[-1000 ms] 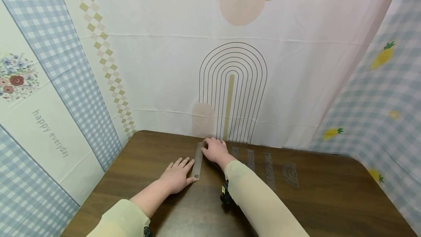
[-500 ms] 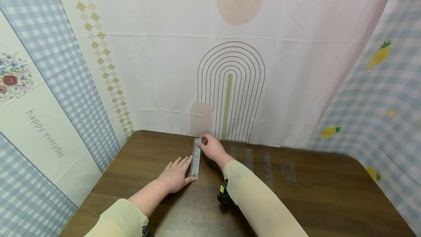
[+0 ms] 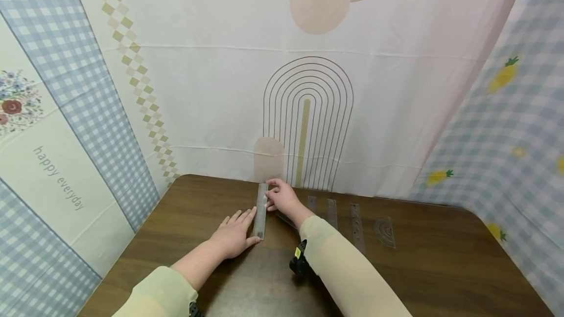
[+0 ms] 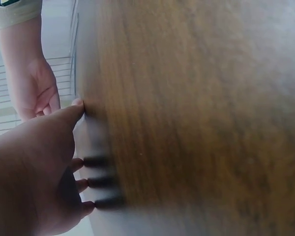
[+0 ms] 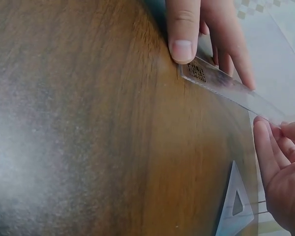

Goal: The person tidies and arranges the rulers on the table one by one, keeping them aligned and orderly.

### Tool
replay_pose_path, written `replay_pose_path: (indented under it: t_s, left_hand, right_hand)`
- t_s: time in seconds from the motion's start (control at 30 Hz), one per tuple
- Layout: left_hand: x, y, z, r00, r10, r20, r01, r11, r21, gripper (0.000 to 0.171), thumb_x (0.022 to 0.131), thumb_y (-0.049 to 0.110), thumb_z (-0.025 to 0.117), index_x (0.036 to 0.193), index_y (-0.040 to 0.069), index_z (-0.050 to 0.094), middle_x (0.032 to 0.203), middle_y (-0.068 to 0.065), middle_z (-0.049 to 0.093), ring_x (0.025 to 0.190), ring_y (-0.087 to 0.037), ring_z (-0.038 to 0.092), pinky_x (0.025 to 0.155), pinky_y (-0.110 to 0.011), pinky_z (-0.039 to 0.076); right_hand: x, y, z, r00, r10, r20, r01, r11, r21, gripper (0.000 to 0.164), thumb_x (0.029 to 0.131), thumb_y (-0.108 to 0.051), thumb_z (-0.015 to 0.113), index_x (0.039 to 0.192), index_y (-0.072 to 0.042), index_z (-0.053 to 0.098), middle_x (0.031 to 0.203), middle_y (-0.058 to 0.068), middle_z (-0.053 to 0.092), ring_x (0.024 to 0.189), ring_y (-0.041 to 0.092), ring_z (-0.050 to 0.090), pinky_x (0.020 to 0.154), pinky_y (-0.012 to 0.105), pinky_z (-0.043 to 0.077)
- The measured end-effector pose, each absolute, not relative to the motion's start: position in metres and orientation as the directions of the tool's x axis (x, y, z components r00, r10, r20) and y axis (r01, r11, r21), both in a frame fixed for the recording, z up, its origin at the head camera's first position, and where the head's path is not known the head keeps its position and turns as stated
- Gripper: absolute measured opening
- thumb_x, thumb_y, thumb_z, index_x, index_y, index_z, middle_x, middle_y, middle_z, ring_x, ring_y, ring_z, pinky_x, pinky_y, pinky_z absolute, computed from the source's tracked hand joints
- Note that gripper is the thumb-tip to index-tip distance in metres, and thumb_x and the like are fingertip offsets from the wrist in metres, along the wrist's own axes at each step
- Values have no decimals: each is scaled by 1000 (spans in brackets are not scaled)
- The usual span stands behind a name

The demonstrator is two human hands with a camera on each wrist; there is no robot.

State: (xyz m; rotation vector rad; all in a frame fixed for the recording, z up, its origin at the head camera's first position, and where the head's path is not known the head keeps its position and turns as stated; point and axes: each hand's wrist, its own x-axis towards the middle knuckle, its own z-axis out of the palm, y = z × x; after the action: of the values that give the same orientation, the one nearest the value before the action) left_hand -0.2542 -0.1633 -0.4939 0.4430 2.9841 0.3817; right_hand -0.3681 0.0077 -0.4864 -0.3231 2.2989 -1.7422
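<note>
A clear ruler (image 3: 261, 214) lies lengthwise toward the back of the brown table (image 3: 211, 199). Along its left edge rests my left hand (image 3: 233, 236), fingers spread and straight; the thumb touches the ruler's near corner, beside a small dark printed square. At the far right end my right hand (image 3: 282, 197) pinches the ruler's edge between thumb and fingers. The right wrist view shows the ruler (image 5: 226, 91) spanning from the left thumb to the right fingertips. A clear set square (image 5: 238, 211) lies close to the right hand, mostly hidden by the forearm in the head view.
Right of my forearm lie two narrow clear strips, one short (image 3: 312, 203) and one longer (image 3: 332, 213). Beyond them are a strip with holes (image 3: 357, 226) and a clear protractor (image 3: 385, 232). A patterned cloth (image 3: 211, 111) hangs behind the table's back edge.
The ruler has tilted and settled, its glare brightening and then fading. It has shifted slightly left with my right hand, whose fingers have changed position at its far end. My left hand stays nearly still.
</note>
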Motion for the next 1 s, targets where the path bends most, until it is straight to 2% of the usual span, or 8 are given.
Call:
replay_pose_path:
  t_s: [0.37,0.63,0.83,1.0]
  left_hand:
    - [-252,-164,-496,-941,335,-44,315,916,248,86,95,58,56,160,13,22,160,-11,30,147,-36,25,115,-57,23]
    - [-250,-163,-497,-922,387,-17,371,895,248,92,92,66,54,160,13,20,161,-11,28,147,-34,25,116,-55,22]
    - [-247,-161,-497,-906,423,12,412,875,256,97,89,67,58,160,12,20,161,-11,29,148,-34,24,117,-54,21]
    - [-243,-158,-498,-892,452,22,443,863,242,98,88,69,56,160,13,19,161,-11,28,148,-34,24,117,-54,22]
  right_hand:
    - [-357,15,-487,-951,-293,-95,53,146,-988,44,101,-5,53,145,-4,48,100,16,65,70,22,64,66,39,60]
    - [-349,23,-487,-956,-272,-110,78,125,-989,44,101,-7,56,144,-7,51,105,16,64,71,20,65,67,38,60]
    - [-341,31,-487,-958,-258,-125,102,102,-990,44,100,-8,57,144,-8,52,111,16,64,73,20,64,67,37,60]
    - [-332,38,-489,-962,-240,-130,115,74,-991,44,100,-8,57,144,-6,51,108,16,65,71,18,64,68,38,60]
